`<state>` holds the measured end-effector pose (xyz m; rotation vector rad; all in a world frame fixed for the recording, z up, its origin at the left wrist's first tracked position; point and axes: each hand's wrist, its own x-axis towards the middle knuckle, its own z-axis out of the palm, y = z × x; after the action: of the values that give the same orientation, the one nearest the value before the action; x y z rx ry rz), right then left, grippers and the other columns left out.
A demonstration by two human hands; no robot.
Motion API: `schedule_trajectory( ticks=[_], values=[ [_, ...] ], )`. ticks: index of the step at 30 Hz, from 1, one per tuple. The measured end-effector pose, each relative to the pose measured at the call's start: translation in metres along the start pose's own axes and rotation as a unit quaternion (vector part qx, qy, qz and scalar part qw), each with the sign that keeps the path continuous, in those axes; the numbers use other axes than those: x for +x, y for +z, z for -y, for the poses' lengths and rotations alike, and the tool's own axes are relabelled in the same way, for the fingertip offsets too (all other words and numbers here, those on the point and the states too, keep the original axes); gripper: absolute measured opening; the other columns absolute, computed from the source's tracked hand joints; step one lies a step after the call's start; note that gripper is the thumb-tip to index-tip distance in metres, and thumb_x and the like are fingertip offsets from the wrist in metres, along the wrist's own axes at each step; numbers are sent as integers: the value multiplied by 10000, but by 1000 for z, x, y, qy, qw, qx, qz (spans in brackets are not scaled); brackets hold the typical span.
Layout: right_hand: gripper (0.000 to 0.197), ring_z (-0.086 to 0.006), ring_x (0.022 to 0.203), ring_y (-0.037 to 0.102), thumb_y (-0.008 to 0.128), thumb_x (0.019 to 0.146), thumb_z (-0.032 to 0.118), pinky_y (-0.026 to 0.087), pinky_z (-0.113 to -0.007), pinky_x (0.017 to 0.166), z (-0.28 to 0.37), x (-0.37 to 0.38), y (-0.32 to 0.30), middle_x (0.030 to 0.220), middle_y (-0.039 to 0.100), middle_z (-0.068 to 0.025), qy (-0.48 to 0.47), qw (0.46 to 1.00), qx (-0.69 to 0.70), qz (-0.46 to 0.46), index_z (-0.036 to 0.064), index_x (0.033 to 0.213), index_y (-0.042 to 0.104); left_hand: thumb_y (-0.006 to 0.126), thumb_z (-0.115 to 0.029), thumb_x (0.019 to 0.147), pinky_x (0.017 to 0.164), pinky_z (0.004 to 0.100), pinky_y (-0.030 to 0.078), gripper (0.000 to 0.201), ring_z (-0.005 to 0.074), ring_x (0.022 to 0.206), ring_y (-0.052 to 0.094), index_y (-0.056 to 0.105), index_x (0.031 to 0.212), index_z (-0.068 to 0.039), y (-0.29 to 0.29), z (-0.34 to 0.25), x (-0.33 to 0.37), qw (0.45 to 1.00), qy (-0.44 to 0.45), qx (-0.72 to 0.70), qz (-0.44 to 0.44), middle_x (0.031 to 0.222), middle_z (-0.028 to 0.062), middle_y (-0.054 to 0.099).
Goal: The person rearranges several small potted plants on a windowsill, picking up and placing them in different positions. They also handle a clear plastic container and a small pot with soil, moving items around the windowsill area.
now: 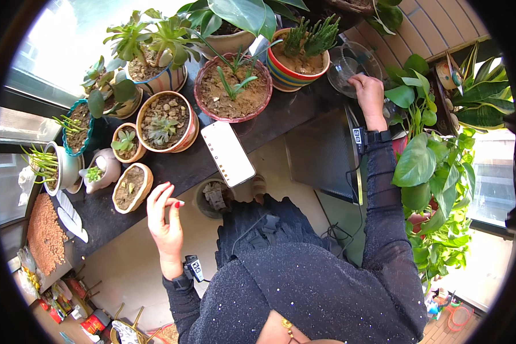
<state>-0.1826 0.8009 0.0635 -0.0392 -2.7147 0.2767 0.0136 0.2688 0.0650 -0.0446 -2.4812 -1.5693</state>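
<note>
My right hand [368, 96] is over a clear bowl [340, 64] at the back right of the dark counter. Its fingers are curled together at the bowl's near right side, and their tips hide what they hold, if anything. My left hand [166, 221] hovers in front of the counter's edge, fingers loosely bent and apart, with nothing in it. Nearest to it is a small oval pot [133, 188] of soil with tiny sprouts. A white ring-punched sheet or notebook [228, 153] lies across the counter's front edge, between the two hands.
Several potted plants crowd the counter, including a wide pink-rimmed pot [233, 112] and a striped pot [297, 64]. Tan pellets [45, 232] lie spread at the left beside a white feather-shaped piece [71, 215]. A bin [213, 198] stands below. Leafy vines [436, 172] hang at the right.
</note>
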Motion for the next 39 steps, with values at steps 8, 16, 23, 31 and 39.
schedule_trajectory(
  ticks=[8,16,23,31,39],
  values=[
    [169,-335,848,676,672,881,255,469,-413,907,-8,18,18,833,734,-115,-6,1000,-24,-16,128,872,783,550,106,937,817,280,549,364,140,867,624,611,1285,19,-18,17,-6,998,-20,-17,-60,1325,139,573],
    [192,-375,819,681,693,860,289,522,-453,781,-11,37,33,856,725,-146,-29,997,-42,-53,109,867,761,565,115,915,838,284,539,354,142,860,628,638,1242,2,-26,14,-12,998,-13,-7,-63,1252,126,595],
    [355,-356,1070,674,678,938,228,518,-415,907,21,18,12,1181,704,-182,-34,992,-9,-119,36,1236,677,633,72,888,816,290,518,247,186,883,642,668,1111,-28,-45,41,-20,953,-40,130,-270,995,103,648],
    [298,-309,1152,635,609,1001,151,458,-386,1016,114,-93,-6,1242,686,-151,-64,984,147,-73,8,1258,658,727,-18,821,763,373,509,138,263,833,607,686,949,-45,-75,69,11,945,-7,207,-253,892,101,644],
    [286,-311,1157,635,602,998,133,464,-393,1019,159,-142,-10,1238,688,-143,-37,984,175,-17,11,1251,659,759,-84,776,833,395,489,136,274,887,585,724,907,-71,-76,80,41,932,82,321,-150,887,73,642]
  ],
)
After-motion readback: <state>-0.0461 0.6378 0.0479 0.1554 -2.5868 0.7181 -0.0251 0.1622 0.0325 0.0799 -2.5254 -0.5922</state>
